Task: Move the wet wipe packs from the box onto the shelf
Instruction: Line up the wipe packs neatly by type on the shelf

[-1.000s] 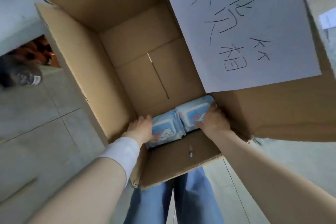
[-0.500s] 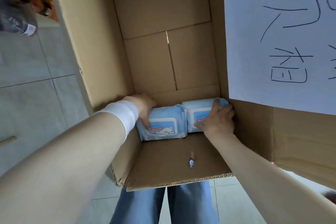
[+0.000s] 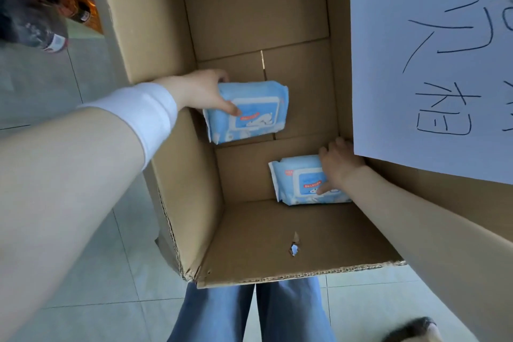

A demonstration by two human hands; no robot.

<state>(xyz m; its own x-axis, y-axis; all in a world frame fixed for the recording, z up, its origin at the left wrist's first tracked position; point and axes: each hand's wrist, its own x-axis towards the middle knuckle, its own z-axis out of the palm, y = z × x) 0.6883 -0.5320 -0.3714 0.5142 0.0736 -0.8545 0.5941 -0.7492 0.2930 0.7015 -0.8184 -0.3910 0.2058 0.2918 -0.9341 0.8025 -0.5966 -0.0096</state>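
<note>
Head view. A large white paper sheet (image 3: 416, 78) is laid over the box flap at 2 o'clock. Black handwritten characters are drawn on it. Only "相" can be read whole; the others are cut by the frame edge. Each pack carries a white-framed lid panel with a red strip of print and a white animal figure. The print is too small to be read.

An open brown corrugated cardboard box (image 3: 277, 230) is seen over a pale grey tiled floor (image 3: 97, 272), and a small torn hole (image 3: 294, 248) is seen in its near wall. Blue denim trouser legs (image 3: 216, 314) are seen at 6 o'clock. At 10 o'clock a shelf compartment (image 3: 72, 0) with blurred orange goods and a dark bottle (image 3: 30, 25) is visible.

One light-blue, pillow-shaped plastic wet wipe pack (image 3: 258, 111) is held inside the box near its 9 o'clock wall by the left hand (image 3: 200, 91). The thumb is laid on the printed face and the fingers are curled behind the far edge. Its long axis runs from 9 to 3 o'clock, with the 3 o'clock end tipped slightly up.

A second wet wipe pack (image 3: 299, 183) is placed in the box's 4 o'clock corner against the near wall, its long axis also from 9 to 3 o'clock. It is gripped by the right hand (image 3: 340, 164), with the fingers clamped over its far edge and the thumb pressed on the lid panel.
</note>
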